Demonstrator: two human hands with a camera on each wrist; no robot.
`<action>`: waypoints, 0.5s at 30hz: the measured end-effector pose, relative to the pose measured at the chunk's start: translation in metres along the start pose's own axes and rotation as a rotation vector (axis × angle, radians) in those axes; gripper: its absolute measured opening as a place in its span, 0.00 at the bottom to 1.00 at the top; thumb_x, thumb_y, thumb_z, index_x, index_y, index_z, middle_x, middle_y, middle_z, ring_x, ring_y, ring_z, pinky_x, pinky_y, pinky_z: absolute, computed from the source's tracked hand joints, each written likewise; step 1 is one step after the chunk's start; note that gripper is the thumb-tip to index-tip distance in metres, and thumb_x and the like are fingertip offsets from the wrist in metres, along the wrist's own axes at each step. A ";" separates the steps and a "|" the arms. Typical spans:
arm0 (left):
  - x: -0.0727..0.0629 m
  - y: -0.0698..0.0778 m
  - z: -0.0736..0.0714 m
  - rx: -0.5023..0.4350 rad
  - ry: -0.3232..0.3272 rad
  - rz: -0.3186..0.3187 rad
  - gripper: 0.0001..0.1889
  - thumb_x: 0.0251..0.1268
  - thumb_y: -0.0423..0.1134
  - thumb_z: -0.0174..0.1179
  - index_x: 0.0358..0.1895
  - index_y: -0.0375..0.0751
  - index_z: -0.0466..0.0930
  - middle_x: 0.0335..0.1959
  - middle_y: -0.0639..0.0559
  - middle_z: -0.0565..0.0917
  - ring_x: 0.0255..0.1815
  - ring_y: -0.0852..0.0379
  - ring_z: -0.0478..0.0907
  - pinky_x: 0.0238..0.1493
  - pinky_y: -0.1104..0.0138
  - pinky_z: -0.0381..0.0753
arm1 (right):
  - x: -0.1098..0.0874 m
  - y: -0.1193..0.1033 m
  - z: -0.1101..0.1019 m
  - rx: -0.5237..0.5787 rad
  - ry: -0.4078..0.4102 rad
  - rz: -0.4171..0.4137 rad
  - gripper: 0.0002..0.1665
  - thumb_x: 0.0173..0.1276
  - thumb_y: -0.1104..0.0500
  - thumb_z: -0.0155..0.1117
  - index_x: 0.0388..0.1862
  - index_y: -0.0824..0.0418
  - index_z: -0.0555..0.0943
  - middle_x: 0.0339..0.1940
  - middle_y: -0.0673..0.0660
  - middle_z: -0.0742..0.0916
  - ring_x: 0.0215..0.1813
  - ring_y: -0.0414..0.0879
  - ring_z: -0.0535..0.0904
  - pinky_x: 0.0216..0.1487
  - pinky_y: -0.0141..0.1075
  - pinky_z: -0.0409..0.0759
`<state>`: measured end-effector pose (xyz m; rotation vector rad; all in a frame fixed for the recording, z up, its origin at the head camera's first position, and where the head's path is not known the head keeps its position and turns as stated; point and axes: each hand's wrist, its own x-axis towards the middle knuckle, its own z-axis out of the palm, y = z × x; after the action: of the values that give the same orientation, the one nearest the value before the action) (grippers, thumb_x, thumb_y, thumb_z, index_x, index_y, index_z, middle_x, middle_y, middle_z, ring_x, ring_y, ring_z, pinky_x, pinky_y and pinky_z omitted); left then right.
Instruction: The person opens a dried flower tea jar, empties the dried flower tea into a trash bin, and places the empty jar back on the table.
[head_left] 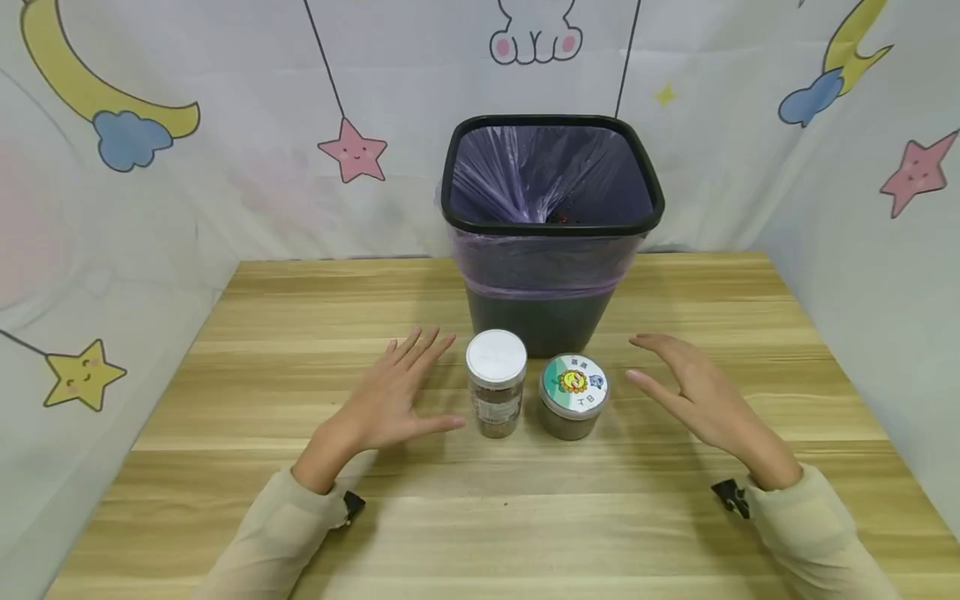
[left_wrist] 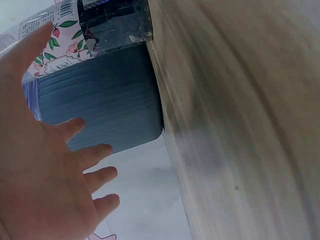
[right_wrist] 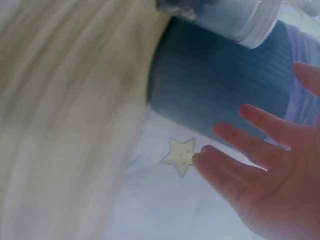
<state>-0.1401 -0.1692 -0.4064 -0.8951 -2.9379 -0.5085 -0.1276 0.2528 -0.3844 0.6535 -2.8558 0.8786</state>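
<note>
Closest to me on the head feed, two pale sleeves (head_left: pixel 273 533) lie over the wood-grain counter (head_left: pixel 510 517), a black clip at each cuff. I see the left hand (head_left: pixel 382 408) spread wide with nothing in its grasp, its thumb just beside a tall clear jar (head_left: pixel 498 404) with a white lid; my left wrist view shows that jar's flowered label. The right hand (head_left: pixel 705 404) is likewise open and holding nothing, near a squat tub (head_left: pixel 573 398) with a sunflower lid. Jar and tub stand upright, slightly apart, between the hands. Behind them I have a dark bin (head_left: pixel 551 321) lined with a purple bag (head_left: pixel 502 171), then a white cloth (head_left: pixel 420 75) printed with stars and moons
</note>
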 end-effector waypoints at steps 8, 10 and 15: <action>0.005 0.012 0.001 -0.250 0.051 0.007 0.57 0.47 0.76 0.64 0.80 0.57 0.52 0.77 0.55 0.61 0.76 0.50 0.58 0.69 0.46 0.63 | 0.008 -0.022 -0.004 0.070 0.050 -0.066 0.28 0.73 0.51 0.64 0.66 0.62 0.76 0.64 0.59 0.79 0.62 0.58 0.76 0.59 0.57 0.73; 0.006 0.016 0.003 -0.330 0.058 0.006 0.56 0.46 0.74 0.67 0.79 0.60 0.54 0.76 0.60 0.62 0.74 0.53 0.60 0.68 0.48 0.64 | 0.011 -0.028 -0.004 0.074 0.051 -0.077 0.28 0.72 0.51 0.65 0.66 0.62 0.76 0.64 0.58 0.80 0.60 0.57 0.77 0.58 0.56 0.75; 0.011 0.021 0.009 -0.471 0.086 0.062 0.54 0.47 0.66 0.73 0.77 0.58 0.56 0.72 0.61 0.67 0.72 0.57 0.63 0.66 0.52 0.69 | 0.016 -0.040 -0.005 0.106 0.017 -0.059 0.29 0.72 0.48 0.65 0.67 0.58 0.76 0.64 0.56 0.80 0.57 0.57 0.80 0.56 0.54 0.77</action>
<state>-0.1371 -0.1440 -0.4072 -0.9618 -2.7426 -1.2335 -0.1252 0.2201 -0.3565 0.7335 -2.7754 1.0262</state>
